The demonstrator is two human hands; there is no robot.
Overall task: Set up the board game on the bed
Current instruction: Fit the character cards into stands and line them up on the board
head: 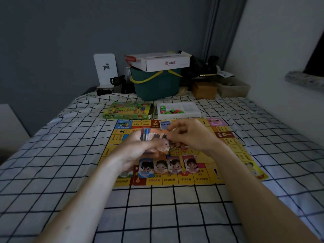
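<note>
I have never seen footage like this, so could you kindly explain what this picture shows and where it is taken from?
There is no machine: a camera worn on a person's head looks down at their two bare hands. On the black-and-white checked bed sheet lies a yellow square game board, with four small character cards laid in a row on its near edge. Behind it sit a green game box and a white tray of coloured plastic pieces. The left hand grips a stack of cards; the right hand pinches its top card.
</note>
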